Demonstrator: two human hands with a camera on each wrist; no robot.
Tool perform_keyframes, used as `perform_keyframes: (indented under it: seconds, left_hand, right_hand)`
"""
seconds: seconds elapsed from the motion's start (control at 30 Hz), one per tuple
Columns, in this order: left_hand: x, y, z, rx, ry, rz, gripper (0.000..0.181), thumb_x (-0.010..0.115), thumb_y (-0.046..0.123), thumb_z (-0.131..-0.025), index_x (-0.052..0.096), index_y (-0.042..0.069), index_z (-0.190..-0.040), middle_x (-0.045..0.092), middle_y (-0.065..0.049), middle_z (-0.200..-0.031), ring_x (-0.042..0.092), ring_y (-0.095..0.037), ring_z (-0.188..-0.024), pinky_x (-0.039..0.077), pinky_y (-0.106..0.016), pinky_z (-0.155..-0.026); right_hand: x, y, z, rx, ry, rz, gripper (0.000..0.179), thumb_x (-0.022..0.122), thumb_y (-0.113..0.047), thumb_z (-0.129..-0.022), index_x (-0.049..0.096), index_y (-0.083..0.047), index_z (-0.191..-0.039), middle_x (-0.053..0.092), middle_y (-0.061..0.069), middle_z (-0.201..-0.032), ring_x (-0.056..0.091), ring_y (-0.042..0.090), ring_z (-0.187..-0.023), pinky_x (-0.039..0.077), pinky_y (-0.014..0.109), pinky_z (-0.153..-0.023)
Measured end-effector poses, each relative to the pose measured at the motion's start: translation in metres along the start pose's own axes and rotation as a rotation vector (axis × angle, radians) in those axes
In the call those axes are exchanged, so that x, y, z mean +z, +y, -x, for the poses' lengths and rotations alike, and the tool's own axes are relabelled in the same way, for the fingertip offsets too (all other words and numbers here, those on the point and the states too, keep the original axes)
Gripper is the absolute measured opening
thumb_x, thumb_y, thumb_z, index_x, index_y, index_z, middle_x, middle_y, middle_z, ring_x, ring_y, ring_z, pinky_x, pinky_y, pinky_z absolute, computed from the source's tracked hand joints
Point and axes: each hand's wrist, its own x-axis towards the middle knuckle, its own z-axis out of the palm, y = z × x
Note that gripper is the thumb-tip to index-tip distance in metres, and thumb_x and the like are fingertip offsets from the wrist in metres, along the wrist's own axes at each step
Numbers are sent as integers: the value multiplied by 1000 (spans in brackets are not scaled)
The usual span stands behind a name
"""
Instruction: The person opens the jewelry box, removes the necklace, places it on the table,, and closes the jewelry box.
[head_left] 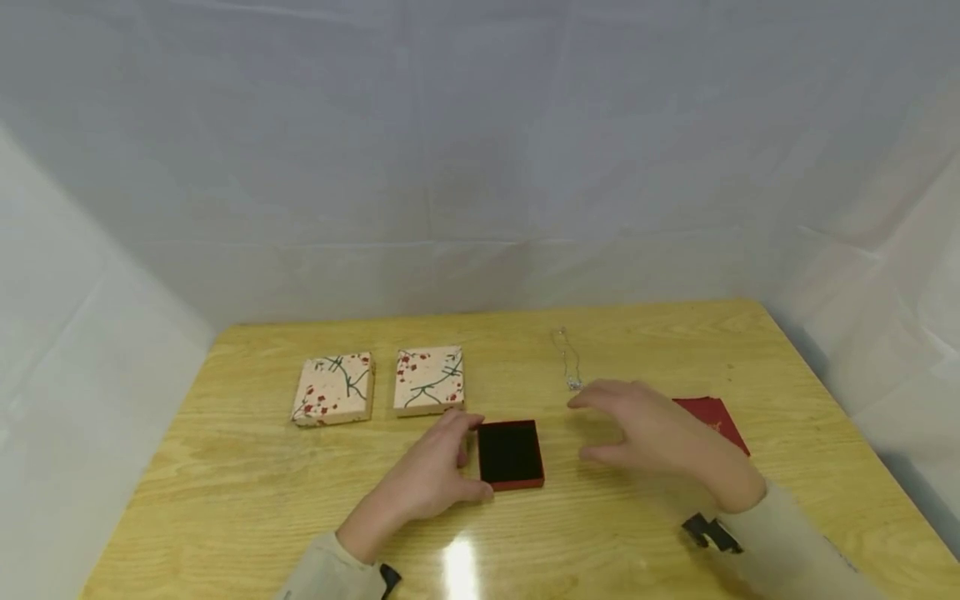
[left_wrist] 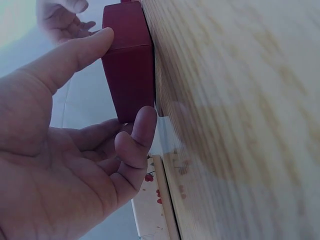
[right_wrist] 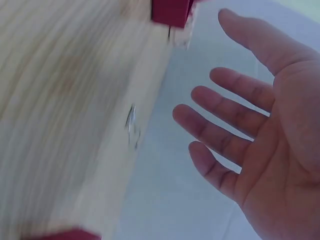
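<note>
A small open red box (head_left: 512, 485) with a black lining (head_left: 510, 452) sits on the table. My left hand (head_left: 429, 475) grips it at its left side, thumb at the near corner and index finger at the far one. In the left wrist view the thumb (left_wrist: 70, 57) lies against the red box (left_wrist: 127, 75), with the other fingers curled by its opposite end. To the right, my right hand (head_left: 637, 429) hovers with fingers spread, holding nothing. A thin silver necklace (head_left: 572, 382) lies just beyond its fingertips. Behind that hand is a flat dark-red pouch (head_left: 712, 412), partly covered.
Two cream boxes with a red-blossom and branch print, one on the left (head_left: 333, 392) and one nearer the middle (head_left: 430, 379), stand on the wooden table (head_left: 247, 500). Pale sheeting (head_left: 480, 167) hangs behind the table and along both sides.
</note>
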Motion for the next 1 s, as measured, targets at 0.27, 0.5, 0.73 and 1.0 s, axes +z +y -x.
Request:
perform_keyframes:
  seconds: [0.27,0.5,0.73,1.0]
  left_hand:
    - [0,-1,0,-3,-11,16,97,96,26,-78,45,-3,-155,57,-6,-116,55,-20,-90,50,-36,-70]
    - [-1,-1,0,-4,-10,16,96,96,25,-78,45,-3,-155,57,-7,-119,55,-19,-90,50,-36,-72]
    - [-1,-2,-1,-8,-10,10,96,95,25,-79,45,-4,-155,57,-8,-121,55,-19,-90,50,-37,-74]
    - [-1,-2,-1,-8,-13,9,96,96,25,-79,45,-4,-155,56,-6,-113,54,-19,-89,49,-37,-71]
  right_hand:
    - [-22,33,34,121,-13,-1,77,86,-48,-88,58,-11,-150,59,9,-147,55,38,-134,37,75,-110]
    - [-32,61,60,217,-94,24,103,93,-55,-76,49,-8,-156,49,20,-155,43,51,-141,31,87,-102]
    - [-28,79,76,265,-128,53,113,99,-52,-66,46,-8,-155,46,23,-151,46,51,-129,45,76,-90]
    - [-25,94,82,284,-147,48,103,96,-25,-65,46,-4,-152,49,25,-144,50,45,-118,53,57,-76]
